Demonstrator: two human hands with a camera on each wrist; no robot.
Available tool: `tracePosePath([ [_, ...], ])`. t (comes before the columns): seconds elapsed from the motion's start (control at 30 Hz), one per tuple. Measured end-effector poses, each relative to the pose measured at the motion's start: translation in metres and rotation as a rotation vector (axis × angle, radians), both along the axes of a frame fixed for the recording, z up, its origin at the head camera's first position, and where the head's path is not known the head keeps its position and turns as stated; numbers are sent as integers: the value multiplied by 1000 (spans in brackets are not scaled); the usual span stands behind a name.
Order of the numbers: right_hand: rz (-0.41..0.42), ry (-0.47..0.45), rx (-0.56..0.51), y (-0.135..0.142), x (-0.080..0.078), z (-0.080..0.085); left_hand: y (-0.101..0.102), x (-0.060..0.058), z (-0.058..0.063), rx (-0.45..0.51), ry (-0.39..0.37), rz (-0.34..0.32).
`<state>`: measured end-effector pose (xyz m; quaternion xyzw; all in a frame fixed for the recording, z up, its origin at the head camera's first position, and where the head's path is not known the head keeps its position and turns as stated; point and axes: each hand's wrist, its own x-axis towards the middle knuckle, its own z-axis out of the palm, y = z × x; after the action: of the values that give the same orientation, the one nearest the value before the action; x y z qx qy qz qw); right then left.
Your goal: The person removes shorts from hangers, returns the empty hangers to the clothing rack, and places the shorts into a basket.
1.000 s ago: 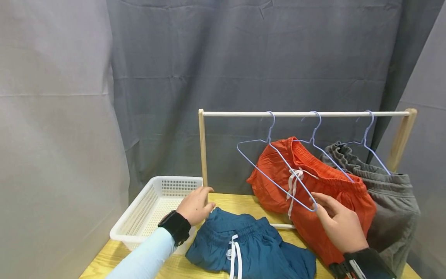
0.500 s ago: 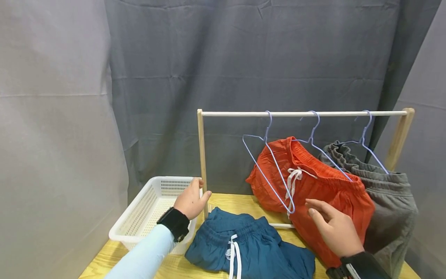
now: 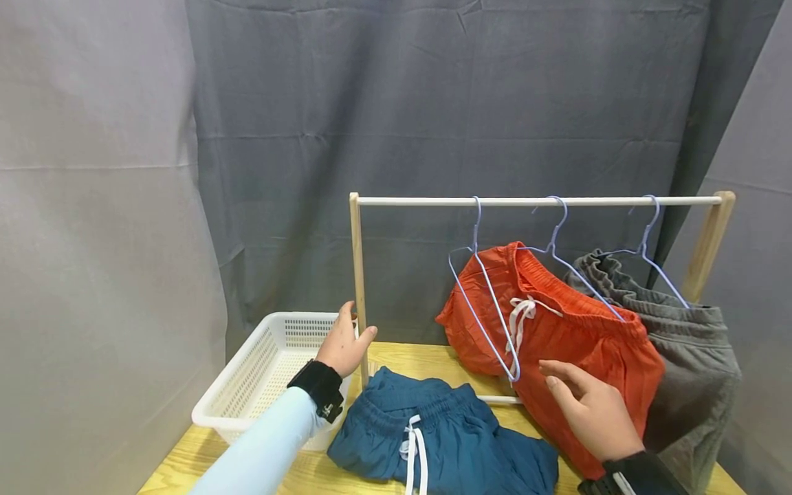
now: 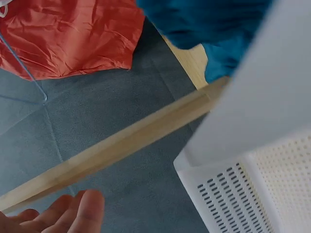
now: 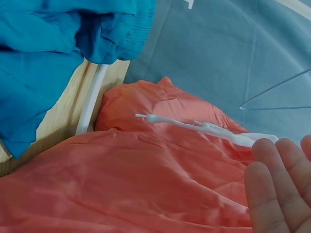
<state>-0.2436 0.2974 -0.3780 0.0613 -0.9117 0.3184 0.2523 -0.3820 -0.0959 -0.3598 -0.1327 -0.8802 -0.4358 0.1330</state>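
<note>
My left hand [image 3: 345,344] is raised over the right rim of the white basket, beside the rack's left post, its fingers extended and holding nothing. In front of the orange shorts [image 3: 557,330] is my right hand [image 3: 590,409], fingers loosely bent with nothing in them. Between the two hands a bare lavender hanger [image 3: 495,309] dangles from the rack's rail [image 3: 421,202], turned partly edge-on. Blue shorts [image 3: 445,433] with a white drawstring lie on the table below. The orange shorts hang from a second hanger [image 3: 581,271], their white drawstring [image 5: 209,128] tied at the waistband.
Grey shorts [image 3: 687,357] hang on a third hanger [image 3: 665,275] at the right end, near the right post [image 3: 708,247]. The white perforated basket [image 3: 235,385] stands left of the left post [image 3: 359,268]. A wooden table [image 3: 185,460] lies beneath, with grey cloth [image 3: 396,103] behind.
My right hand has come off the bare hanger's lower corner and dropped slightly. The hanger has swung round to a narrower angle. My left hand has risen a little and moved left.
</note>
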Motion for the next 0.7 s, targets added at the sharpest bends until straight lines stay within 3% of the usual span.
tracePosePath([
  [0.27, 9, -42, -24, -2, 1, -2, 4, -10, 2, 73, -36, 0],
  [0.7, 27, -31, -20, -7, -3, -9, 2, -10, -1, 24, -29, 2],
])
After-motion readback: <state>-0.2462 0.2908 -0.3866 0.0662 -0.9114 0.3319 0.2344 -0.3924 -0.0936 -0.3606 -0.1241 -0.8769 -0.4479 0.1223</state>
